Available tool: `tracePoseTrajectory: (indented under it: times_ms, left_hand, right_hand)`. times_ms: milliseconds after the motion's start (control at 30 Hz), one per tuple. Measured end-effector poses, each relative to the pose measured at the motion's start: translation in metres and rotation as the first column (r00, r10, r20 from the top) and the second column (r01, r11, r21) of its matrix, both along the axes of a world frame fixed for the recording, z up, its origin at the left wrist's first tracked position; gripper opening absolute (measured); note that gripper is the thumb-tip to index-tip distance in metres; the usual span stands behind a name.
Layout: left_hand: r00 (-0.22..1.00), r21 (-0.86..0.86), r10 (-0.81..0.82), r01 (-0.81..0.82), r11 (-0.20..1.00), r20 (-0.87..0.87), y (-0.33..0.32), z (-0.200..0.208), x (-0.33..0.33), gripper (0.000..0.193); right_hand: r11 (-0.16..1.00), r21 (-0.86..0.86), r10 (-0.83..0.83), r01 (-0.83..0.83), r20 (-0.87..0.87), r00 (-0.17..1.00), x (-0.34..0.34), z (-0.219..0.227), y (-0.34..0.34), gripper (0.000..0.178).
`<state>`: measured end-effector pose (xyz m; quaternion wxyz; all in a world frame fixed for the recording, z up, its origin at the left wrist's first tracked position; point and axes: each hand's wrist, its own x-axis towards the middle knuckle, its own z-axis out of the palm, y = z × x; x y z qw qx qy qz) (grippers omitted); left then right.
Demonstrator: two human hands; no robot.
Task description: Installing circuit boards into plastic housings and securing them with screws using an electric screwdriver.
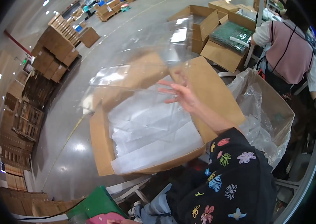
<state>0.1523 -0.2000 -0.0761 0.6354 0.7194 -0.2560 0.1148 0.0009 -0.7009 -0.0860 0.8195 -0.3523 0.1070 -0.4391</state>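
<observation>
My right hand (184,96) reaches over the open cardboard box, its fingers spread apart. A black sleeve with colourful embroidered flowers covers the upper arm. Around and beyond the fingers hangs a large clear plastic tray (139,87), tilted, blurred and shiny with reflections. Some fingers touch or overlap it; no firm grip shows. Beneath, the cardboard box (103,143) has its flaps folded out, and white sheet lining (158,149) covers its inside. My left hand cannot be made out.
A cardboard bin with a clear liner (255,112) stands at right, near a person in a pink vest (290,52). Behind, an open box holds green circuit boards (232,35). Stacked cartons (55,52) stand far left. Low left are a green panel (96,207) and pink cloth (107,217).
</observation>
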Motion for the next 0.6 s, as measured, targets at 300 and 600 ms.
tracePoseTrajectory:
  times_ms: [300,600]
  left_hand:
    - [1.000,0.121,0.008,-0.011,0.993,0.022,-0.028,0.003,-0.003,0.035]
    - [0.997,0.210,0.044,-0.057,0.976,0.066,-0.029,0.017,-0.014,0.033]
  right_hand:
    - [0.874,-0.090,-0.482,0.477,-0.045,0.875,-0.108,0.039,-0.305,0.043]
    - [0.558,-0.559,-0.822,0.613,-0.476,0.313,-0.011,-0.069,-0.324,0.062]
